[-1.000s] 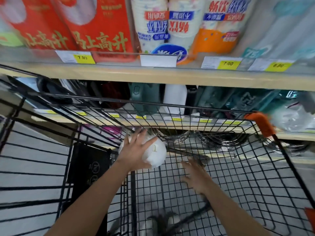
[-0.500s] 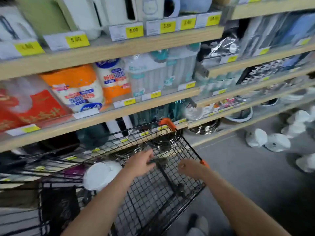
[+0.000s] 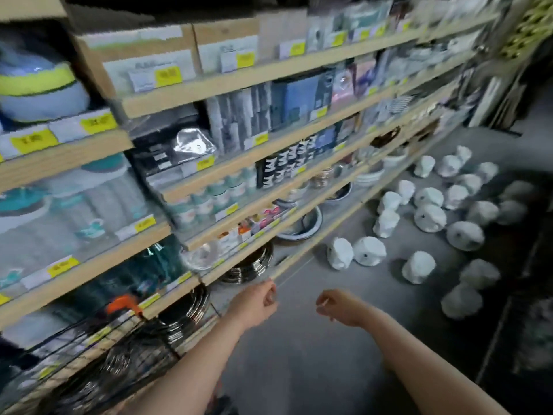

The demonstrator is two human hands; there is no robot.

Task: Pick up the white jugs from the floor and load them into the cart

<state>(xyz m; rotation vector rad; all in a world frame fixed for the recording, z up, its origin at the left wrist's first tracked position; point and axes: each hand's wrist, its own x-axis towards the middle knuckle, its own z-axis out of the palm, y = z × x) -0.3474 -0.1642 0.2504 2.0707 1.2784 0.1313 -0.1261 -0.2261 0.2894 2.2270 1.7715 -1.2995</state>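
Left hand: empty, fingers loosely curled, held over the grey floor just right of the cart.
Right hand: empty, fingers loosely curled, further right of the cart.
White jugs: scattered on the floor, well right of the cart, beside the shelves.
Cart: black wire, orange corner, lower left.

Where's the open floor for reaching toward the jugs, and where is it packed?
Bare grey floor lies between the two forearms and runs ahead to the nearest white jugs. A narrow strip runs along the bottom shelf edge. Further right the jugs crowd together. The left hand and right hand are both empty; the cart stands at lower left.
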